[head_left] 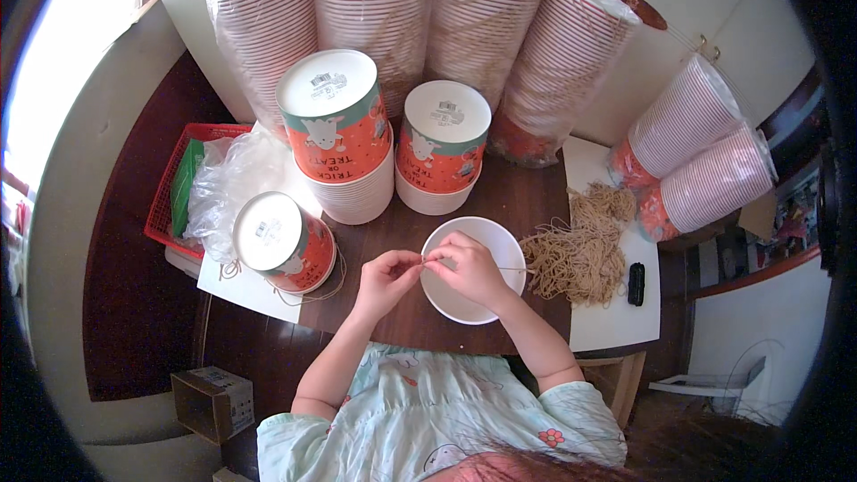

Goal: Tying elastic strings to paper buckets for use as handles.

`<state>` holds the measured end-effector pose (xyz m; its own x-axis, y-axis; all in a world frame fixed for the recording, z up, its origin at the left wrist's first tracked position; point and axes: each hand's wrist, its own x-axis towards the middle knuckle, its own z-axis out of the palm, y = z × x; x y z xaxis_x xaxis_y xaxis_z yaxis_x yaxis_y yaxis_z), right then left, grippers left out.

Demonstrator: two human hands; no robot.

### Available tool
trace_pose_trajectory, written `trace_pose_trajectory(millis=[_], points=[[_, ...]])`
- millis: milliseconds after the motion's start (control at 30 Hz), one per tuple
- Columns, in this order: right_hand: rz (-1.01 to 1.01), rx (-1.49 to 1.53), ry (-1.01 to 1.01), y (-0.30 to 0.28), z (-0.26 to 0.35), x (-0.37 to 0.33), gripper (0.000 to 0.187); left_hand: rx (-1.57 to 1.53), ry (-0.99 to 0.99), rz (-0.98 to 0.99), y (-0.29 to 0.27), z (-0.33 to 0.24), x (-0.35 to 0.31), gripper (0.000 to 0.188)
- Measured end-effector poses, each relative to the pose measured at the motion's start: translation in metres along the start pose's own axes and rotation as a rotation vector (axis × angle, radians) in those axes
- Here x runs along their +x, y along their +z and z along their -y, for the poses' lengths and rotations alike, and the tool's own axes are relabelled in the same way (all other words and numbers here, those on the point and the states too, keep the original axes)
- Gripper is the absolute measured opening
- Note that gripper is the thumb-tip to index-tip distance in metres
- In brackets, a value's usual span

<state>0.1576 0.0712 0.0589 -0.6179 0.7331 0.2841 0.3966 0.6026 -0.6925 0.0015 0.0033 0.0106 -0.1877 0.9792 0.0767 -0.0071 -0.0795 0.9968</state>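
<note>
My left hand (391, 278) and my right hand (466, 270) meet fingertip to fingertip, both pinching a thin twine (509, 269). A short length of it shows to the right of my right hand; the rest is hidden by my fingers. Below them an open white paper bucket (451, 305) stands on the brown table (397, 326), its inside facing up. To the left, an orange printed paper bucket (270, 230) sits upside down with a loop of twine beside its rim. A tangled heap of tan twine (578, 245) lies to the right.
Two upside-down bucket stacks (335, 138) (444, 143) stand behind the white bucket. Tall plastic-wrapped bucket stacks (370, 9) line the back, with more wrapped stacks (705, 161) at right. A red basket (161, 201) holds clear plastic. A black object (636, 284) lies beside the twine heap.
</note>
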Motion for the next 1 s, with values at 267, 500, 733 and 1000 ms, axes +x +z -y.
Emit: trace_pose_trajectory(millis=[267, 500, 733, 1000], points=[[0.005, -0.005, -0.01, 0.0, 0.0, 0.0, 0.01, 0.208, 0.104, 0.008, -0.002, -0.006, 0.002, 0.009], [0.022, -0.027, -0.045, -0.002, -0.001, -0.001, 0.009, -0.262, -0.308, 0.194, -0.009, -0.016, 0.001, 0.006], [0.036, 0.198, 0.078, -0.013, 0.015, -0.002, 0.032, -0.51, -0.365, 0.222, -0.012, -0.015, 0.001, 0.003], [-0.033, 0.057, -0.299, -0.006, 0.008, -0.005, 0.025, -0.583, -0.444, 0.195, -0.006, -0.028, -0.001, 0.006]])
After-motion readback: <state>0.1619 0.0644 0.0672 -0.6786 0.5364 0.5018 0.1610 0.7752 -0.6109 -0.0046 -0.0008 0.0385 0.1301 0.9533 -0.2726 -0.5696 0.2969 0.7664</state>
